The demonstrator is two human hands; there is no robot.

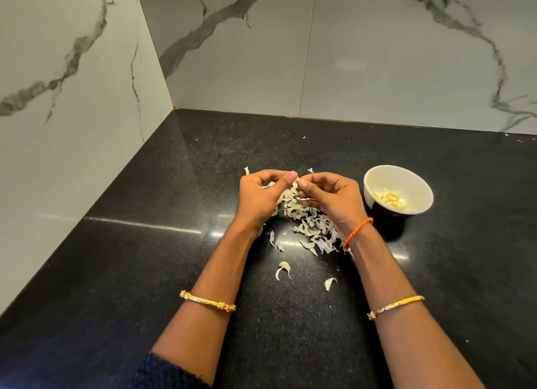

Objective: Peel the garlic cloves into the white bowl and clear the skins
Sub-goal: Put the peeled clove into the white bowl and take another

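Head view looks down on a glossy black speckled stone counter set into a corner of white grey-veined marble wall. Both hands meet above a loose heap of papery white garlic skins. The left hand is curled, its pink-nailed thumb and bent fingers pinched on a small pale garlic clove. The right hand is curled too, its thumb and forefinger closed on the same clove from the other side, so the two hands touch at the fingertips. How much skin remains on the clove is too small to tell. A round white bowl stands on the counter just right of the heap, near the right hand, and holds several peeled yellowish garlic cloves. A few stray skins lie on the near side of the heap, between the forearms.
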